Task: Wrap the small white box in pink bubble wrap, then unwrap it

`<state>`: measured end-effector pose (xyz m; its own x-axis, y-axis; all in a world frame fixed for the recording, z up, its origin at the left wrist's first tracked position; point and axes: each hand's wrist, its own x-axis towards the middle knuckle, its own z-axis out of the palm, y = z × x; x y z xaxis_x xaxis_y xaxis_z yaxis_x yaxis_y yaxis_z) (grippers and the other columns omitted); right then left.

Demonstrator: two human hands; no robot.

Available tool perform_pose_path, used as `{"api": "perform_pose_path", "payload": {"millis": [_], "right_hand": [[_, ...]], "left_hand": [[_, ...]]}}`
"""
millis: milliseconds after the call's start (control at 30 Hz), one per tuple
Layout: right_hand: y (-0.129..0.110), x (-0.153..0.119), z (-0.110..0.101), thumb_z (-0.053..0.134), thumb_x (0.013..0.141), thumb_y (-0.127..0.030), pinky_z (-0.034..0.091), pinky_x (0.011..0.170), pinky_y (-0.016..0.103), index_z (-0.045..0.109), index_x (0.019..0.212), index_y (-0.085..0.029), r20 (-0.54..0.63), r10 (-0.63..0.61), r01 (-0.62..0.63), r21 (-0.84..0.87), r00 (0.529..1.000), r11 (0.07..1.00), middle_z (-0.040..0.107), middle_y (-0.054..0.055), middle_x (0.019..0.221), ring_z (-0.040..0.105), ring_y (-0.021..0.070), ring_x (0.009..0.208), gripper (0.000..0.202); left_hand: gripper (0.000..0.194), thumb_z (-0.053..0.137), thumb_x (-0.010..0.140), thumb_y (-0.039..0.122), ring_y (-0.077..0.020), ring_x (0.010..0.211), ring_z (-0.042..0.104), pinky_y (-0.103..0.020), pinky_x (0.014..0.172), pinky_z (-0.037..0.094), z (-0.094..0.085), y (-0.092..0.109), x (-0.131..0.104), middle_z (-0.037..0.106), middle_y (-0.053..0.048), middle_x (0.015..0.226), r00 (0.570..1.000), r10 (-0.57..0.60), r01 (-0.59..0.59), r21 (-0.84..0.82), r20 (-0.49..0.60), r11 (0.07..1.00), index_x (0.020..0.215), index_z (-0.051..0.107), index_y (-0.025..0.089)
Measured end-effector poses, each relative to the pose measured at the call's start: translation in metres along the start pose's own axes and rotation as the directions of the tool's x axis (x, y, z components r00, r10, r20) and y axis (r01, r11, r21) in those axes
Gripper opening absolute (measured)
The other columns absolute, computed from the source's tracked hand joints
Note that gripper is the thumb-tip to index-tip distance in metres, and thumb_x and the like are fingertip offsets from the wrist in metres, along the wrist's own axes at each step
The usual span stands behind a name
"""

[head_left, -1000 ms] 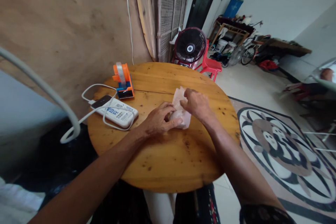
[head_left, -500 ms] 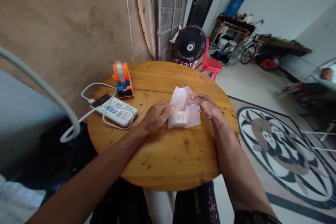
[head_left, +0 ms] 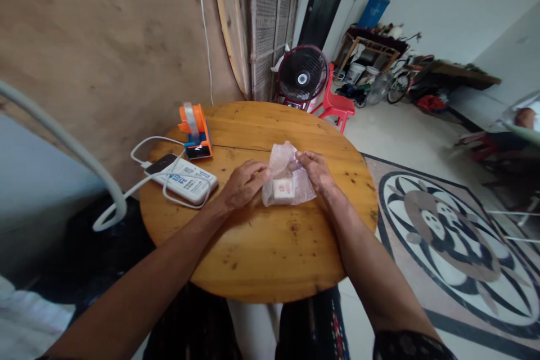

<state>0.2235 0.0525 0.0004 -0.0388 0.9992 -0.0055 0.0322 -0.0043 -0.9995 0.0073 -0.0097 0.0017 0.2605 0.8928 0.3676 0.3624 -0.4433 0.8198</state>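
Note:
A piece of clear, pinkish bubble wrap (head_left: 301, 188) lies on the round wooden table (head_left: 261, 264), in front of me. On it, near its left part, rests a small white box (head_left: 283, 187) with faint red print. My left hand (head_left: 247, 183) is closed on the left edge of the wrap, beside the box. At the upper right of the wrap, my right hand (head_left: 314, 169) pinches a fold of it between thumb and fingers.
An orange and blue tape dispenser (head_left: 196, 130) stands at the table's back left. Nearer, a white power bank (head_left: 188, 180) lies with a phone-like dark device and a looping white cable. Behind the table are a fan (head_left: 302, 76) and a red chair (head_left: 337, 102).
My right hand has moved a little left, drawing the upper right part of the wrap inward. More of the box's front shows. The whole view has shifted slightly.

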Motion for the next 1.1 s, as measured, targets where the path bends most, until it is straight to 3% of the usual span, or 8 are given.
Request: {"api": "perform_pose_path", "payload": {"millis": [167, 333, 500, 633, 767, 900, 1000, 1100], "right_hand": [[-0.002, 0.0, -0.002, 0.077, 0.061, -0.049, 0.045, 0.057, 0.026, 0.059, 0.064, -0.02, 0.006, 0.023, -0.023, 0.195, 1.0, 0.98, 0.066, -0.001, 0.061, 0.056, 0.0129, 0.053, 0.035], [-0.002, 0.0, -0.004, 0.077, 0.061, -0.049, 0.04, 0.053, 0.025, 0.056, 0.063, -0.021, 0.001, -0.006, 0.006, 0.223, 1.0, 0.975, 0.06, -0.004, 0.057, 0.05, 0.0112, 0.05, 0.035], [-0.002, -0.002, -0.005, 0.073, 0.07, -0.05, 0.038, 0.054, 0.024, 0.057, 0.07, -0.021, 0.091, -0.042, 0.022, 0.207, 0.995, 0.978, 0.058, -0.005, 0.06, 0.046, 0.0103, 0.051, 0.033], [-0.008, -0.007, 0.0, 0.073, 0.071, -0.05, 0.035, 0.053, 0.022, 0.056, 0.07, -0.021, 0.156, -0.059, 0.027, 0.2, 0.986, 0.98, 0.054, -0.006, 0.06, 0.044, 0.009, 0.052, 0.034], [-0.016, -0.012, 0.006, 0.075, 0.067, -0.05, 0.034, 0.053, 0.022, 0.057, 0.071, -0.02, 0.192, -0.032, -0.002, 0.174, 0.981, 0.985, 0.054, -0.006, 0.061, 0.044, 0.0088, 0.051, 0.035], [-0.011, -0.005, 0.0, 0.074, 0.066, -0.047, 0.037, 0.053, 0.024, 0.054, 0.07, -0.021, 0.09, 0.001, -0.022, 0.226, 0.996, 0.974, 0.054, -0.006, 0.062, 0.045, 0.01, 0.051, 0.033], [-0.003, 0.006, -0.011, 0.073, 0.064, -0.044, 0.039, 0.054, 0.024, 0.048, 0.065, -0.021, -0.059, -0.008, 0.023, 0.249, 0.998, 0.968, 0.05, -0.006, 0.059, 0.044, 0.0103, 0.052, 0.034], [0.002, 0.012, -0.021, 0.068, 0.065, -0.045, 0.039, 0.053, 0.025, 0.043, 0.061, -0.022, -0.154, -0.02, 0.04, 0.128, 0.988, 0.991, 0.047, -0.005, 0.056, 0.043, 0.0111, 0.052, 0.034]], "left_hand": [[0.038, 0.045, 0.091, 0.046, -0.0224, 0.1, 0.063, -0.033, 0.088, 0.048, -0.008, 0.005, 0.002, 0.07, -0.007, 0.108, 0.988, -0.152, 0.153, 0.019, -0.016, 0.988, 0.099, 0.069, 0.017], [0.053, 0.057, 0.078, 0.058, -0.0267, 0.101, 0.064, -0.038, 0.089, 0.05, -0.015, 0.02, 0.025, 0.07, -0.011, 0.111, 0.972, -0.235, 0.237, 0.097, -0.026, 0.967, 0.108, 0.067, 0.016], [0.073, 0.069, 0.066, 0.06, -0.0256, 0.094, 0.065, -0.034, 0.081, 0.051, 0.0, 0.02, 0.045, 0.07, -0.009, 0.107, 0.963, -0.262, 0.249, 0.179, 0.053, 0.952, 0.125, 0.06, 0.017], [0.055, 0.068, 0.069, 0.045, -0.0206, 0.076, 0.063, -0.029, 0.068, 0.047, 0.013, 0.011, 0.045, 0.07, -0.006, 0.088, 0.963, -0.257, 0.269, 0.242, -0.08, 0.932, 0.117, 0.064, 0.017], [0.018, 0.059, 0.075, 0.034, -0.0163, 0.066, 0.054, -0.027, 0.065, 0.042, 0.014, -0.002, 0.043, 0.061, -0.001, 0.067, 0.97, -0.141, 0.197, 0.3, -0.198, 0.934, 0.074, 0.066, 0.017], [0.018, 0.054, 0.074, 0.03, -0.015, 0.068, 0.052, -0.026, 0.064, 0.04, 0.008, -0.011, 0.043, 0.056, 0.0, 0.066, 0.935, -0.145, 0.193, 0.12, -0.324, 0.974, 0.061, 0.056, 0.018], [0.024, 0.054, 0.074, 0.035, -0.0123, 0.057, 0.044, -0.023, 0.054, 0.033, 0.007, -0.018, 0.043, 0.047, 0.003, 0.057, 0.874, -0.293, 0.255, -0.147, -0.389, 0.956, 0.058, 0.051, 0.018], [0.025, 0.057, 0.071, 0.035, -0.0114, 0.051, 0.041, -0.023, 0.049, 0.029, 0.01, -0.025, 0.044, 0.04, 0.005, 0.051, 0.806, -0.437, 0.301, -0.36, -0.398, 0.883, 0.055, 0.046, 0.019]]}}
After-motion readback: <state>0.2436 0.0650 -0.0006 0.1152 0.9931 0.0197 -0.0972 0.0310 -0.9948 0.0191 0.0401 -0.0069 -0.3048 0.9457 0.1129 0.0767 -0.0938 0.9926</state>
